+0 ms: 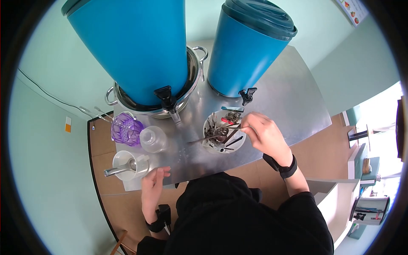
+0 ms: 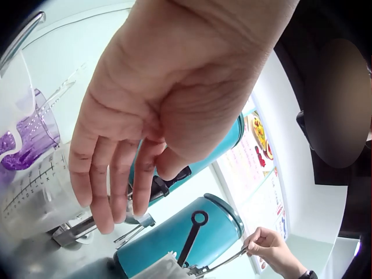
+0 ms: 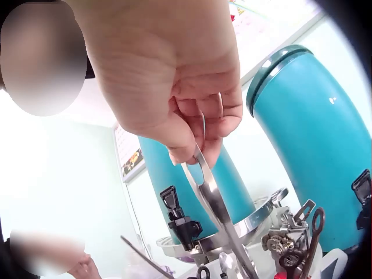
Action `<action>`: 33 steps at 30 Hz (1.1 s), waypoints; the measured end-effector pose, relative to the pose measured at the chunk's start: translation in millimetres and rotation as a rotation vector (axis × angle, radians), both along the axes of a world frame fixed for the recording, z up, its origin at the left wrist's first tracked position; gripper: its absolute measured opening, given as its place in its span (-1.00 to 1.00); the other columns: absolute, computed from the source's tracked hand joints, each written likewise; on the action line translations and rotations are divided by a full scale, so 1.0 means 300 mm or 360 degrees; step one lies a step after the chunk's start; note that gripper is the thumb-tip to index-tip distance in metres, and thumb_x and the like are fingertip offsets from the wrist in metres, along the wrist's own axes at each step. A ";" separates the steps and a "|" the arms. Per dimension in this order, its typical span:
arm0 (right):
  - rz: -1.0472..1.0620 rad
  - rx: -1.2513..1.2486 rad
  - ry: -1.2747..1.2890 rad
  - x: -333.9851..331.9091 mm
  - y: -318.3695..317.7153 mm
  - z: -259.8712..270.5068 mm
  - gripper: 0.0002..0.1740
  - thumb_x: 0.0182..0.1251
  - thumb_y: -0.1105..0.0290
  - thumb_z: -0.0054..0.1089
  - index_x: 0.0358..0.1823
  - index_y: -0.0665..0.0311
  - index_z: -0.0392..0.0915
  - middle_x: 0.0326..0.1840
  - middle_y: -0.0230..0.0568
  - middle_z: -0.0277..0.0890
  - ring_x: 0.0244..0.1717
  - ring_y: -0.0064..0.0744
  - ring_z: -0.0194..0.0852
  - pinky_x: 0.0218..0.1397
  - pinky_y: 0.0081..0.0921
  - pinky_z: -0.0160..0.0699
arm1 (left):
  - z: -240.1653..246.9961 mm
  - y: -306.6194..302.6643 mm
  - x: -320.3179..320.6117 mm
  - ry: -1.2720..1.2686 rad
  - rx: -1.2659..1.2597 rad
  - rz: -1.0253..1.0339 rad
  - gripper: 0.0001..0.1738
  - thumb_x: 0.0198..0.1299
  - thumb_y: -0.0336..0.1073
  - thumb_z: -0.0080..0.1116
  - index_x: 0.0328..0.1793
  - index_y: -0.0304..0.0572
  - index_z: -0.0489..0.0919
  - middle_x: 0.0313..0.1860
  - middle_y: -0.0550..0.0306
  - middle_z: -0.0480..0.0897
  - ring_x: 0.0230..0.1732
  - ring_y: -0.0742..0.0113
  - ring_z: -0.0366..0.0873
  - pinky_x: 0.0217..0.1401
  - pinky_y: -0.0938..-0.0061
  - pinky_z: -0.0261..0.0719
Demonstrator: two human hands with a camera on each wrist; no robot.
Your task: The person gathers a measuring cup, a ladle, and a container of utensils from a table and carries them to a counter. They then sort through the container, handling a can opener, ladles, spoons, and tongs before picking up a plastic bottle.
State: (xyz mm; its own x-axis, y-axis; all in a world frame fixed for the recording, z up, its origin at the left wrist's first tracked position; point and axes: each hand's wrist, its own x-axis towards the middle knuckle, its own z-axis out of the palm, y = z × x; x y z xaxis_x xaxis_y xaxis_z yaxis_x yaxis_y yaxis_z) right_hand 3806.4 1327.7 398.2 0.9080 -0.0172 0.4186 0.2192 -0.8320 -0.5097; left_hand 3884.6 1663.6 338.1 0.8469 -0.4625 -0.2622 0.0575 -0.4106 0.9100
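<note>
In the head view my right hand [image 1: 265, 134] is over the right side of a white container [image 1: 240, 144] full of metal and dark utensils. Thumb and fingers pinch the slotted end of a metal utensil [image 3: 217, 206], seen in the right wrist view; its lower end is hidden among the others. A pair of dark-handled tools [image 3: 313, 244] stands up beside it. My left hand [image 1: 154, 187] holds nothing, fingers extended and relaxed, at the table's front edge next to a clear plastic jug [image 1: 142, 165] with a metal scoop [image 1: 120, 170] in it.
Two large blue dispensers with black taps, the left one [image 1: 136, 51] in a steel pot [image 1: 196, 72], the right one [image 1: 246, 55] on the steel table [image 1: 293, 93], stand behind. A purple container [image 1: 126, 131] and a translucent plastic vessel [image 1: 154, 139] are at the left.
</note>
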 end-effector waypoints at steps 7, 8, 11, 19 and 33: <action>-0.0318 0.0245 -0.0154 -0.133 0.025 0.033 -0.82 0.02 0.66 0.21 -0.45 0.33 0.37 -0.46 -0.16 0.48 -0.41 -0.15 0.48 -0.36 -0.40 0.46 | 0.023 -0.186 -0.030 0.0003 -0.0414 -0.0013 -0.57 0.33 -0.45 -0.07 0.32 -0.33 0.28 0.07 -0.04 0.53 -0.13 0.34 0.60 0.01 0.53 0.52; -0.0352 0.0250 -0.0178 -0.151 0.029 0.033 -0.82 0.01 0.66 0.22 -0.45 0.33 0.37 -0.45 -0.17 0.49 -0.41 -0.18 0.49 -0.36 -0.42 0.47 | 0.022 -0.219 -0.034 -0.0017 -0.0505 -0.0013 -0.52 0.32 -0.47 -0.06 0.36 -0.30 0.23 0.09 -0.05 0.51 -0.12 0.33 0.60 0.02 0.53 0.52; -0.0461 0.0310 -0.0248 -0.200 0.032 0.009 -0.82 0.02 0.66 0.24 -0.44 0.32 0.39 -0.46 -0.17 0.52 -0.41 -0.26 0.51 -0.33 -0.48 0.48 | -0.006 -0.303 -0.033 -0.0083 -0.0645 0.0120 -0.65 0.28 -0.48 0.00 0.21 -0.25 0.43 -0.15 0.07 0.60 -0.22 0.40 0.63 -0.15 0.54 0.57; -0.0908 0.1140 -0.0534 -0.259 0.051 -0.090 -0.83 0.20 0.57 0.23 -0.39 0.31 0.37 -0.35 -0.24 0.50 -0.36 -0.57 0.40 -0.20 -0.63 0.40 | 0.071 -0.344 -0.003 -0.0599 -0.0109 -0.0225 -0.83 0.25 -0.50 -0.01 -0.10 -0.27 0.58 -0.25 0.01 0.62 -0.39 0.39 0.59 -0.33 0.55 0.54; -0.0441 0.0509 -0.0886 -0.294 0.114 0.090 -0.81 0.07 0.65 0.19 -0.51 0.31 0.33 -0.43 -0.16 0.52 -0.47 -0.42 0.48 -0.47 -0.55 0.43 | 0.183 -0.324 -0.012 -0.1336 -0.0119 -0.0423 -0.56 0.10 -0.45 0.18 0.15 -0.26 0.46 0.16 -0.07 0.51 -0.05 0.04 0.54 0.07 0.30 0.47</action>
State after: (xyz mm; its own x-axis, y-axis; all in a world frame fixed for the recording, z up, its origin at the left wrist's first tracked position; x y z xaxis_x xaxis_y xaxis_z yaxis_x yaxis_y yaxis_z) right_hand 3718.3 1362.0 425.2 0.5041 -0.4172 0.7562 0.3204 -0.7228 -0.6123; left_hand 3881.1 1566.5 393.1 0.6085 -0.6624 0.4370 -0.7308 -0.2533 0.6338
